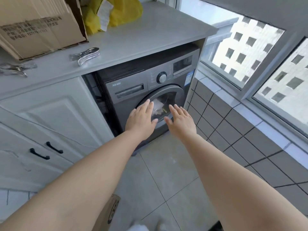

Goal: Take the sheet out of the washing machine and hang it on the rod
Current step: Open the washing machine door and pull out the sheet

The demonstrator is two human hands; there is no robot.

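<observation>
Both arms stretched out toward the washing machine [133, 90], centre of frame, tucked under the grey surface [141, 39]. Left hand [141, 118] flat, fingers straight and spread, fingertips over the left rim of the round door [176, 92]; can't tell if it actually touches. Right hand [180, 120] also flat and spread, just beside it, in front of the door's lower right; holds nothing. Door looks closed. Sheet [158, 106] is inside the drum, a pale bundle visible through the glass between the two hands. On the surface, upper left of frame: cardboard box [38, 29], yellow bag [120, 12] behind it, two clear clips [85, 55] near the front edge. White cabinet [50, 117] left of the machine, window [250, 52] at right.
</observation>
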